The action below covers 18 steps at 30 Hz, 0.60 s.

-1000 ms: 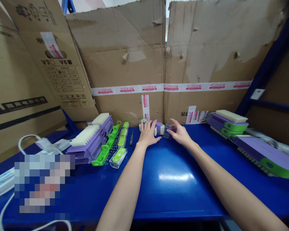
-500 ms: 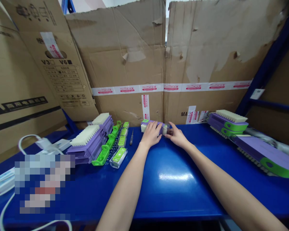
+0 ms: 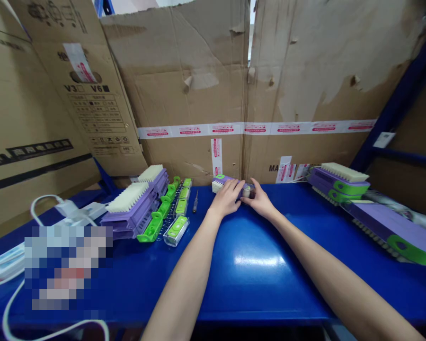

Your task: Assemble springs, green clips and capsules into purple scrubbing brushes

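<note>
At the back of the blue table, a purple brush (image 3: 218, 179) with pale bristles and a green end lies against the cardboard. My left hand (image 3: 227, 198) is closed over its body, fingers on top. A clear plastic piece with something pale inside (image 3: 247, 191) is at the brush's right end. Around that piece curl the thumb and fingers of my right hand (image 3: 261, 200). My fingers partly hide where the two parts meet. Left of my hands lie a small screwdriver (image 3: 195, 202) and a row of clear containers with green tops (image 3: 176, 229).
Several purple brush parts (image 3: 133, 208) and green plastic pieces (image 3: 151, 229) stand on the left, near a white power strip (image 3: 7, 263) with cables. More purple-and-green brushes (image 3: 394, 227) are piled at right. Tall cardboard (image 3: 184, 99) walls the back of the blue table (image 3: 262, 289).
The view has shifted slightly. My right fingers have drawn in a little closer around the clear piece; my left hand stays on the brush.
</note>
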Each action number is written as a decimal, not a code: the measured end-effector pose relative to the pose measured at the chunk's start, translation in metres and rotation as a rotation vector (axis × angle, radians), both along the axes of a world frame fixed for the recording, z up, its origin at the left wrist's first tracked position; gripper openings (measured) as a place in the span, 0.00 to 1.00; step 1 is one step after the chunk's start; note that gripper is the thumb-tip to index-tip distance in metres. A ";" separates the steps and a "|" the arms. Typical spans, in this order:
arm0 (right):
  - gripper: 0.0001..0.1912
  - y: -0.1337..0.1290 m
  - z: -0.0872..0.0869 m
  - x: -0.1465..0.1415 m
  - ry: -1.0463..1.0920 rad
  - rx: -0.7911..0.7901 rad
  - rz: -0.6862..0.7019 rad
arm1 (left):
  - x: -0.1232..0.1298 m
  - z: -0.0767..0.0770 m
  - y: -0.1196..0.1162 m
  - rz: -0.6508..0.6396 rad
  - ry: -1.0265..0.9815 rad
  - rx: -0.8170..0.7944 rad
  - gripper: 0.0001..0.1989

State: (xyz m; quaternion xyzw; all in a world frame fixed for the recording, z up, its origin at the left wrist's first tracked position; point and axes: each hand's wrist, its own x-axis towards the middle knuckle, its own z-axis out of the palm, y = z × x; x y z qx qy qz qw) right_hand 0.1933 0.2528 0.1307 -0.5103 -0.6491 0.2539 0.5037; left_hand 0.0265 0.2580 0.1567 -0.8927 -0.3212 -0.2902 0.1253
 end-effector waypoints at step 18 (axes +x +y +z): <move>0.43 -0.010 0.025 0.007 0.360 -0.216 0.099 | -0.014 0.005 0.003 0.153 -0.029 0.148 0.39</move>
